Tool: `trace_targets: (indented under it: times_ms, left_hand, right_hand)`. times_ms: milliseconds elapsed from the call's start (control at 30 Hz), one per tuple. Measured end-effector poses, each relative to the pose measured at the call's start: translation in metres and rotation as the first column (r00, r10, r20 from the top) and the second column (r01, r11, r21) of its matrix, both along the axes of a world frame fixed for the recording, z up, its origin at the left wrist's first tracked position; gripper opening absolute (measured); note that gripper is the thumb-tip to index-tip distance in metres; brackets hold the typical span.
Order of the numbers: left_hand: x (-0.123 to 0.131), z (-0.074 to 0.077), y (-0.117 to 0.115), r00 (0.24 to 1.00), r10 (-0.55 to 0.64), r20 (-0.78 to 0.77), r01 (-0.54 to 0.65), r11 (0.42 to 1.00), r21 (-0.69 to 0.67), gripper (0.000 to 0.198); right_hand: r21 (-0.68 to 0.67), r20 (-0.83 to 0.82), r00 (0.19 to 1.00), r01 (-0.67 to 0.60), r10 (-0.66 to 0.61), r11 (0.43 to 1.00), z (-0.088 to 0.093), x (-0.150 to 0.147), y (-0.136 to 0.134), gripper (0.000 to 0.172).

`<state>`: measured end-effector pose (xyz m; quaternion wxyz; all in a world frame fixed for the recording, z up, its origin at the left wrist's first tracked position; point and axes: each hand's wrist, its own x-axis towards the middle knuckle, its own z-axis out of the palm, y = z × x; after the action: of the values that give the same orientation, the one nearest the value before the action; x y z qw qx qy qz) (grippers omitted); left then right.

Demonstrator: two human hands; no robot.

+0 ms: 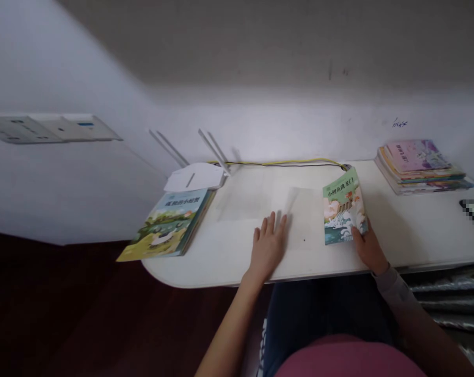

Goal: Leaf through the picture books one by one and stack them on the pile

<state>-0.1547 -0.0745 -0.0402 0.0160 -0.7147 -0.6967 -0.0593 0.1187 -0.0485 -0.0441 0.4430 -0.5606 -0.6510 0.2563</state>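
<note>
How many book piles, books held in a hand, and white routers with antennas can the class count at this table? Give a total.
Book piles: 2 (left pile, right pile)
Books held in a hand: 1 (green-topped book, in the right hand)
White routers: 1 (router behind the left pile)
Total: 4

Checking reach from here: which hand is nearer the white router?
Left. The left hand is over the white table, right of the router and closer to the person; the right hand holds the green book, farther right.
</note>
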Motion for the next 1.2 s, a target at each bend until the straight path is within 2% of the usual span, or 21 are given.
trace_targets:
  times_ms: [67, 167, 267, 367, 533, 600, 733, 867, 967, 1067, 1200]
  left_hand:
    - [-0.003, -0.002, -0.001, 0.998, -0.066, 0.016, 0.065, 0.998, 0.025, 0.061]
    - [-0.009, -0.007, -0.001, 0.993, -0.108, 0.048, 0.107, 0.994, 0.011, 0.055]
    - [-0.016, -0.012, -0.001, 0.988, -0.112, 0.105, 0.110, 0.994, 0.023, 0.055]
    - [-0.019, -0.012, -0.003, 0.976, -0.120, 0.181, 0.113, 0.993, 0.045, 0.055]
    - [-0.022, -0.001, -0.003, 0.933, -0.129, 0.335, 0.100, 0.990, 0.102, 0.048]
    - [-0.025, 0.003, -0.002, 0.930, -0.145, 0.337, 0.114, 0.987, 0.109, 0.044]
    - [-0.036, 0.002, -0.002, 0.962, -0.145, 0.230, 0.123, 0.987, 0.107, 0.039]
    - [-0.042, -0.003, -0.005, 0.985, -0.097, 0.143, 0.081, 0.990, 0.117, 0.039]
    - [-0.039, 0.001, -0.003, 0.993, -0.042, 0.111, 0.031, 0.994, 0.102, 0.040]
    - [-0.033, 0.011, 0.011, 0.998, -0.019, 0.067, 0.014, 0.998, 0.063, 0.042]
    - [-0.032, 0.020, 0.051, 1.000, -0.020, -0.008, 0.019, 0.996, -0.082, 0.047]
  right_hand:
    - [0.074, 0.107, 0.994, -0.034, 0.026, 0.997, 0.017, -0.016, 0.000, 0.063]
    - [0.194, 0.270, 0.961, -0.119, 0.064, 0.974, 0.038, -0.046, 0.001, 0.070]
    - [0.236, 0.415, 0.900, -0.248, 0.134, 0.940, 0.048, -0.080, 0.002, 0.074]
    - [0.170, 0.544, 0.814, -0.345, 0.204, 0.923, 0.045, -0.112, 0.001, 0.072]
    - [0.054, 0.720, 0.648, -0.412, 0.250, 0.910, 0.025, -0.147, -0.006, 0.057]
    - [0.021, 0.755, 0.599, -0.429, 0.267, 0.903, 0.017, -0.152, -0.007, 0.054]
    - [-0.035, 0.771, 0.545, -0.480, 0.329, 0.876, 0.006, -0.153, -0.005, 0.055]
    - [-0.028, 0.771, 0.544, -0.491, 0.331, 0.871, 0.005, -0.153, -0.005, 0.055]
    - [-0.031, 0.746, 0.573, -0.479, 0.340, 0.877, 0.008, -0.154, -0.006, 0.054]
    - [-0.052, 0.720, 0.588, -0.485, 0.369, 0.873, 0.010, -0.154, -0.006, 0.054]
    - [-0.062, 0.709, 0.591, -0.492, 0.385, 0.869, 0.008, -0.154, -0.004, 0.054]
